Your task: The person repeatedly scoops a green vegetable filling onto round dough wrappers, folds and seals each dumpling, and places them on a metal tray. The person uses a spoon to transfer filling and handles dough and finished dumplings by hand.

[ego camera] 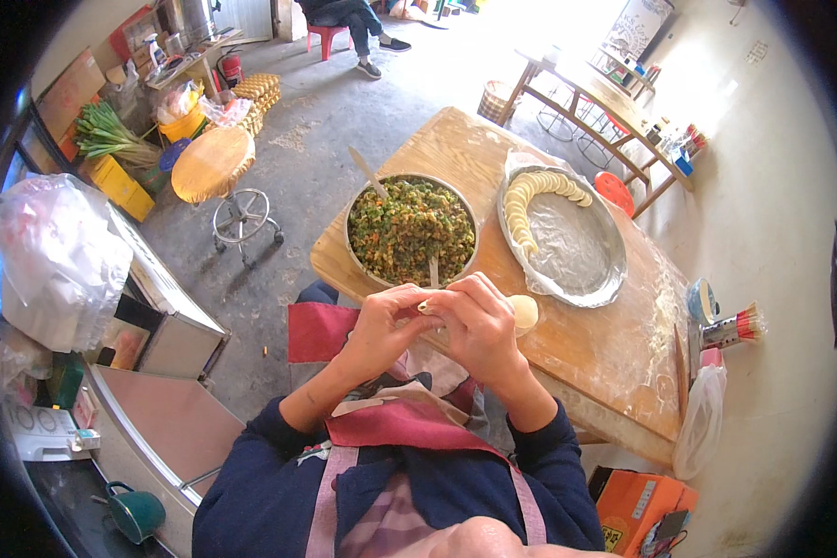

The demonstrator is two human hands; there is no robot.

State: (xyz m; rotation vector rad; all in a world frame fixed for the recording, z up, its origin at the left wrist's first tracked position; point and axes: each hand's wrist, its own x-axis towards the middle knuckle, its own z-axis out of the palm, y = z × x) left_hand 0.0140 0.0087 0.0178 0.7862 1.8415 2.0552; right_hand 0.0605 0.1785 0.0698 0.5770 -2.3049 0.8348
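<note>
My left hand [388, 329] and my right hand [476, 322] meet over the table's near edge, fingers pinched together on a small piece of pale dough [424, 306], mostly hidden by the fingers. Just beyond them is a metal bowl heaped with chopped green and orange filling [411, 227]; one utensil handle [367, 171] leans at its far left, another [433, 270] stands at its near side. Round dough wrappers [524, 313] lie beside my right hand. Farther right, a round metal tray [617, 282] lined with plastic film holds a curved row of overlapping pale dough pieces [523, 202].
The wooden table [572, 342] bears flour at its right. A chopstick holder [722, 333], a bowl [702, 301] and a plastic bag [699, 418] are along that edge. A wheeled stool [213, 164] stands left. A seated person's legs [359, 31] show at the back.
</note>
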